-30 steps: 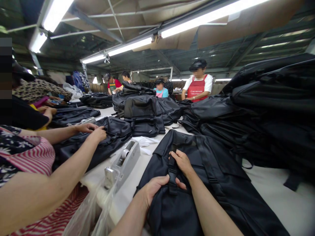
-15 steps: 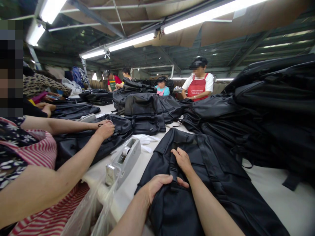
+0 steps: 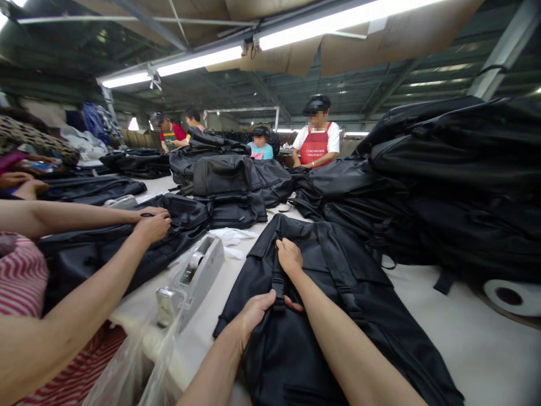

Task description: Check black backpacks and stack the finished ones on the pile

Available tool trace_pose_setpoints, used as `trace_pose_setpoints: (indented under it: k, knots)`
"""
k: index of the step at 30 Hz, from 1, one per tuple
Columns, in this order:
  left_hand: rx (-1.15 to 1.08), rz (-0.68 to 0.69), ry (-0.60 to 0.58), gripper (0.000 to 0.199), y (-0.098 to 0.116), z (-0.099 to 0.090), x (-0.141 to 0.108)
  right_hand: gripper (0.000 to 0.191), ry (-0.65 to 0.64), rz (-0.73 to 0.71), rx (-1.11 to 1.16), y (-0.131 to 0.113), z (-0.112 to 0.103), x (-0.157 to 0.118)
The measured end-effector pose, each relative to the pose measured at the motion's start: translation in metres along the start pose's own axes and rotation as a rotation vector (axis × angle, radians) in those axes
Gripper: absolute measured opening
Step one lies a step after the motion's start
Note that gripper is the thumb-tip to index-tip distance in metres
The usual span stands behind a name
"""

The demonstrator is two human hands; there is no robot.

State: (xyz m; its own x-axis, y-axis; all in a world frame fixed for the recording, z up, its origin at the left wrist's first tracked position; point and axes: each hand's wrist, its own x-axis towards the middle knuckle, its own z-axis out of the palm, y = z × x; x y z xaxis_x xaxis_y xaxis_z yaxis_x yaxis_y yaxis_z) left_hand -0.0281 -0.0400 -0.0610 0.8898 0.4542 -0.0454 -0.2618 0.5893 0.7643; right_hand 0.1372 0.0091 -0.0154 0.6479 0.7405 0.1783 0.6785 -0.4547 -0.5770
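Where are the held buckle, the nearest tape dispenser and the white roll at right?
Buckle [image 3: 278, 286], head view: black front.
Tape dispenser [image 3: 202, 285], head view: grey side.
White roll [image 3: 529, 298], head view: pale face, right of its hole.

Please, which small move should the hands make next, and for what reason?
Probably the right hand should gently draw the strap away from the buckle, with the left hand holding it steady: the right hand pinches the strap above the buckle, and the left hand grips the buckle at its sides.
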Motion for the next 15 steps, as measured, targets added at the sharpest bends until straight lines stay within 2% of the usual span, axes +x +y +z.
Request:
trace_pose_setpoints:
  k: [6,15]
  knots:
    - [0.078,0.013,0.035,0.04,0.0,0.006,-0.004,0.03,0.012,0.073,-0.068,-0.001,0.002,0.009]
    - [0.166,0.038,0.094,0.048,-0.003,0.005,-0.002,0.027,0.061,0.069,-0.113,0.005,0.017,0.02]
